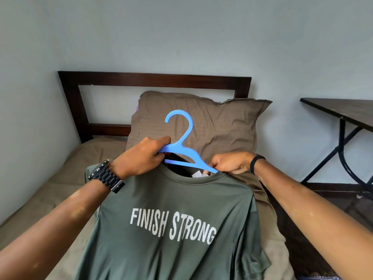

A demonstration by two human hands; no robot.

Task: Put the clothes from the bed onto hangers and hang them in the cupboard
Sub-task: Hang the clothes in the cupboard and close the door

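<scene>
You are working the blue plastic hanger [182, 150] into the neck opening of the olive-green T-shirt [171, 219], the one printed FINISH STRONG, which is lying face up on the bed [40, 199] with its collar [187, 179] pointing toward the pillow [212, 122]. The hanger is sitting tilted above the collar: its hook is standing free over the pillow, and its right arm is dipping down to the collar's right edge while its left arm is staying higher, so that one shoulder can slip inside the neck first.

Your left hand [141, 156] is curling its fingers and thumb around the hanger's left arm near the base of the hook, steering the angle. Your right hand [230, 163] is pinching closed at the right side of the collar, right where the hanger's tip is meeting the fabric; it seems to be holding the neck open and taut, though I cannot tell whether it is gripping the fabric alone or the tip as well.

The shirt is resting flat, probably so the bed carries its weight while you thread. Beyond it are the dark wooden headboard [153, 79] and, well apart on your right, a dark table [343, 110]. The cupboard is not in view.
</scene>
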